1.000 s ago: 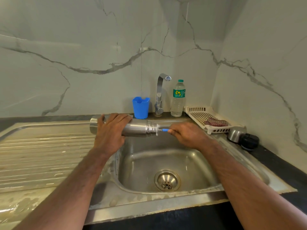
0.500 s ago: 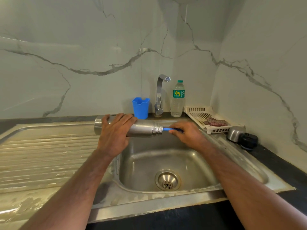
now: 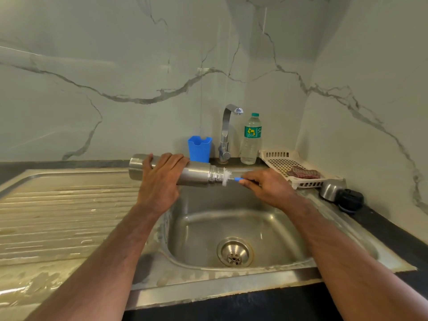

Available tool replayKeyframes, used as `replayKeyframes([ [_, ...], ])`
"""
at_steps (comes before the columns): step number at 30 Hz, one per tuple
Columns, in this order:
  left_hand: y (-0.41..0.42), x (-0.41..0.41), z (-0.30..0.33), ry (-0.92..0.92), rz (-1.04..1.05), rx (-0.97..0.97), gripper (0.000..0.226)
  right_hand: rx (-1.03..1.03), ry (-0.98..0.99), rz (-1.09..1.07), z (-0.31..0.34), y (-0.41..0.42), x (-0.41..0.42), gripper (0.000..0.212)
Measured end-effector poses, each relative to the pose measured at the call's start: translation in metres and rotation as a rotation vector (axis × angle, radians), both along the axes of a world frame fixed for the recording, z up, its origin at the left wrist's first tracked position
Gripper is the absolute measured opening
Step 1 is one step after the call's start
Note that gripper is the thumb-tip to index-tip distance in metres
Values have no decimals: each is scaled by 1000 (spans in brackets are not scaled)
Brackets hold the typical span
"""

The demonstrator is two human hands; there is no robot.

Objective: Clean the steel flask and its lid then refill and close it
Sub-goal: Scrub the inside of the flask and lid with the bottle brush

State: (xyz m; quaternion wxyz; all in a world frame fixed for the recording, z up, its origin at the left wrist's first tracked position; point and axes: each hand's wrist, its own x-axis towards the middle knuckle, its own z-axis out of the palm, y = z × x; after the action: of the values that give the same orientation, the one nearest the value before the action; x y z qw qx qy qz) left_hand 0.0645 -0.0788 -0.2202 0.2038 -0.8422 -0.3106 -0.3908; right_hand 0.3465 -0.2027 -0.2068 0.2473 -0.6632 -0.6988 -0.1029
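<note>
The steel flask (image 3: 199,174) lies horizontal over the back of the sink basin, its open mouth pointing right. My left hand (image 3: 159,181) wraps around its middle. My right hand (image 3: 266,186) grips the blue handle of a bottle brush (image 3: 228,177); white bristles show right at the flask's mouth, the rest of the head is inside. The flask's lid parts, a steel cup (image 3: 330,189) and a black stopper (image 3: 350,200), rest on the right rim of the sink.
A steel sink (image 3: 231,230) with a drain lies below; a ribbed drainboard (image 3: 58,209) is to the left. Behind stand a tap (image 3: 225,133), a blue cup (image 3: 199,148) and a plastic water bottle (image 3: 251,140). A cream tray (image 3: 278,158) holds a cloth.
The brush went deeper into the flask half a second ago; now it has come back out until white bristles show at the mouth. The flask has shifted slightly.
</note>
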Motion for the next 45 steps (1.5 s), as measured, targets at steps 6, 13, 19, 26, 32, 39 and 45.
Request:
replayKeyframes([
  [6,-5,12,-2,59,-42,81,75,-386,615,127,1,-8,-20,36],
  [13,4,-4,-1,-49,-34,-128,77,561,-444,-41,3,1,-9,18],
  [19,3,-1,-2,-32,-114,-176,74,355,-522,-2,12,7,-31,27],
  [26,-5,12,4,39,-37,63,73,-410,705,171,11,-6,-26,36],
  [32,-5,9,4,21,-9,15,72,64,-108,-29,4,-3,-24,30],
  [39,-4,4,5,-45,-74,-72,72,392,-425,-16,14,4,-34,24],
  [45,-1,4,5,-1,-22,24,74,-105,127,43,2,0,-30,30],
])
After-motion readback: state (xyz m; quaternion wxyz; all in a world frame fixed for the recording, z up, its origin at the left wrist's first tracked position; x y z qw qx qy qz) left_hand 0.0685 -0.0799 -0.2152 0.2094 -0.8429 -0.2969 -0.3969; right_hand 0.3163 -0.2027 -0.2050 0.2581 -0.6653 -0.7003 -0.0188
